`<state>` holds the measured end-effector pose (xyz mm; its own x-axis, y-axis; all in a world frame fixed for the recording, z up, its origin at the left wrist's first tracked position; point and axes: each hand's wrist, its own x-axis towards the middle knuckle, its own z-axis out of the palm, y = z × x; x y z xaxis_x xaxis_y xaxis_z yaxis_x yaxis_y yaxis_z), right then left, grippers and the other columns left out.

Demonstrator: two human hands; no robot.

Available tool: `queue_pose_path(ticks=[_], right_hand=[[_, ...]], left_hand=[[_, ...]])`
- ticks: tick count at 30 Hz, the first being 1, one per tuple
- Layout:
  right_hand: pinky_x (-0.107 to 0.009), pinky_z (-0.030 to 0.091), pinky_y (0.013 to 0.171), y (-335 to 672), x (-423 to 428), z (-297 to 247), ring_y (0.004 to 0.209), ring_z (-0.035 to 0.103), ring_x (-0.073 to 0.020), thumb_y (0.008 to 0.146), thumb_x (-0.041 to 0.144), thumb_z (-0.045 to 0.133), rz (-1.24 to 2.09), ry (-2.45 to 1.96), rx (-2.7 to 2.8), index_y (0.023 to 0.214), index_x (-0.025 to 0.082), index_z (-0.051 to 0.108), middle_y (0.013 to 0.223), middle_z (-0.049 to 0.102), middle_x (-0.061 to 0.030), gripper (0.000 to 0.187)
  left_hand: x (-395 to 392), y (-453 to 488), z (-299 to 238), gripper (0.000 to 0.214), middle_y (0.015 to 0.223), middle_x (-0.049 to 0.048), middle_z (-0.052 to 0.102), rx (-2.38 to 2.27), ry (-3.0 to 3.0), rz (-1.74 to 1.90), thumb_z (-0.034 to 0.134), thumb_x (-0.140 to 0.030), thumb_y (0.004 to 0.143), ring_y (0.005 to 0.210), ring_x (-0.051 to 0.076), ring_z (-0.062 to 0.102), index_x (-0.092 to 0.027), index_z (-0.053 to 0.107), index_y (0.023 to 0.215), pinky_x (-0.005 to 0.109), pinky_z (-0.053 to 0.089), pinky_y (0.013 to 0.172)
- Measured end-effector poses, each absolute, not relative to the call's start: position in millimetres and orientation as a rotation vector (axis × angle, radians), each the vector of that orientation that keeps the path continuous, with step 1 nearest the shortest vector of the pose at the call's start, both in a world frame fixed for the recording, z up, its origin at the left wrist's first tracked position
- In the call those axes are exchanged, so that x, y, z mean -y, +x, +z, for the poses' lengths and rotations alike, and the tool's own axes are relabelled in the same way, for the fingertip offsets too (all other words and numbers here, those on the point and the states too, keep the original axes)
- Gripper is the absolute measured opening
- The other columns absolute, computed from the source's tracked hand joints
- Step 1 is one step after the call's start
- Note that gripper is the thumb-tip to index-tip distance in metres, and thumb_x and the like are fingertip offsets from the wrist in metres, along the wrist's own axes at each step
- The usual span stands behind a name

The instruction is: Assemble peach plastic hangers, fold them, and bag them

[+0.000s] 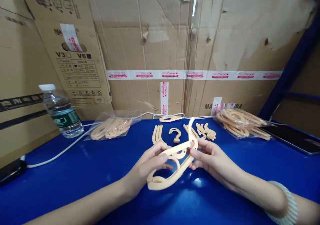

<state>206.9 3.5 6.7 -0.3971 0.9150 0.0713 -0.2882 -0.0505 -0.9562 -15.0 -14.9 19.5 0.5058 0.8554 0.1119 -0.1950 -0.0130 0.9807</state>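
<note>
Both my hands hold a peach-coloured plastic hanger assembly [172, 166] just above the blue table [100, 165]. My left hand [150, 163] pinches its left arm piece with thumb and fingers closed. My right hand [207, 156] grips the middle, where an upright curved piece [191, 128] sticks up. Loose peach parts lie just beyond: curved strips [157, 134], a hook piece [175, 134] and several small pieces [206, 131].
A clear bag of peach parts [111, 127] lies at left, another bag [241, 122] at right. A water bottle [61, 111] stands far left. A white cable [57, 153] crosses the table. Cardboard boxes [160, 45] wall the back. A dark tablet [292, 136] lies far right.
</note>
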Motion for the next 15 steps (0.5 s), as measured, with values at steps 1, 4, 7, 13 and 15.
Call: queue_pose_path(ticks=[1, 4, 7, 13, 15], right_hand=[[-0.02, 0.058, 0.062, 206.7, -3.8, 5.8, 0.065, 0.067, -0.0098, 0.073, 0.033, 0.083, 1.608, -0.746, 1.295, 0.088, 0.017, 0.066, 0.085, 0.07, -0.0009, 0.028], [-0.022, 0.059, 0.064, 207.2, -5.0, 4.4, 0.067, 0.07, -0.0123, 0.075, 0.033, 0.082, 1.558, -0.735, 1.387, 0.091, 0.017, 0.064, 0.085, 0.072, -0.0021, 0.029], [-0.025, 0.059, 0.064, 208.2, -3.6, 6.3, 0.069, 0.071, -0.0143, 0.076, 0.031, 0.081, 1.473, -0.699, 1.491, 0.084, 0.018, 0.065, 0.081, 0.071, -0.002, 0.023], [-0.027, 0.056, 0.071, 207.5, 4.7, 11.7, 0.076, 0.068, -0.0152, 0.077, 0.026, 0.079, 1.248, -0.686, 1.684, 0.072, 0.018, 0.071, 0.089, 0.071, -0.0047, 0.012], [-0.028, 0.057, 0.065, 207.1, 5.9, 10.8, 0.068, 0.068, -0.0146, 0.075, 0.027, 0.08, 1.291, -0.702, 1.649, 0.075, 0.019, 0.071, 0.09, 0.072, -0.004, 0.011]], left_hand=[[15.5, -15.2, 19.9, 0.033, 0.104, 0.0079, 0.063, -0.589, 1.268, 0.883, 0.067, -0.046, 0.084, 0.102, 0.025, 0.059, -0.017, 0.06, 0.098, 0.037, 0.046, 0.091], [14.6, -16.1, 18.1, 0.034, 0.106, 0.0107, 0.064, -0.457, 1.124, 0.721, 0.062, -0.048, 0.087, 0.102, 0.027, 0.063, -0.017, 0.058, 0.103, 0.039, 0.049, 0.088], [11.3, -14.6, 13.6, 0.035, 0.101, 0.0092, 0.065, -0.472, 1.09, 0.632, 0.059, -0.051, 0.088, 0.084, 0.023, 0.07, -0.017, 0.057, 0.096, 0.033, 0.053, 0.073], [14.6, -4.7, 5.2, 0.035, 0.07, -0.0048, 0.059, -0.813, 1.39, 0.672, 0.073, -0.043, 0.08, 0.046, 0.008, 0.057, -0.019, 0.052, 0.094, 0.016, 0.044, 0.043], [18.5, -3.1, 3.5, 0.028, 0.073, -0.004, 0.061, -0.822, 1.501, 0.661, 0.065, -0.041, 0.086, 0.042, 0.006, 0.053, -0.019, 0.053, 0.097, 0.015, 0.04, 0.039]])
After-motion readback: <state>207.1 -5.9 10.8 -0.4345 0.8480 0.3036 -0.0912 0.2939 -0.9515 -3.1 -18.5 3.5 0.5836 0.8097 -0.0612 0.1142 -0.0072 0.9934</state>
